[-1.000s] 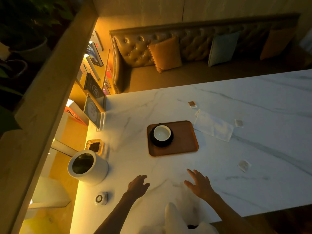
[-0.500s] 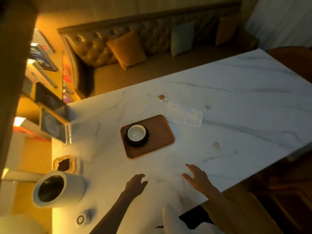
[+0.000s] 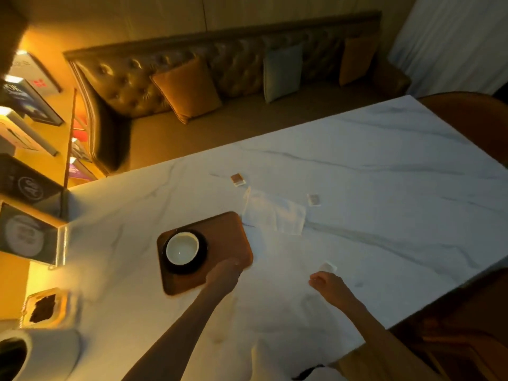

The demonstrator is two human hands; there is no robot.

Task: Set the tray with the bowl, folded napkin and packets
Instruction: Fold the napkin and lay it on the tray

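A brown tray lies on the white marble table. On its left half stands a black bowl with a white inside. My left hand is at the tray's near right corner, blurred, so its grip is unclear. A white napkin lies flat just right of the tray. One packet lies beyond the napkin, a second packet at its right. A third packet lies just past the fingers of my right hand, which is curled and holds nothing.
A white cylinder-shaped container and a small dish with dark contents stand at the table's near left. An acrylic sign stand is at the left edge. A tufted sofa with cushions runs behind the table.
Both hands have reached forward: the left from the near table to the tray's corner, the right toward the nearest packet. The view has shifted right.
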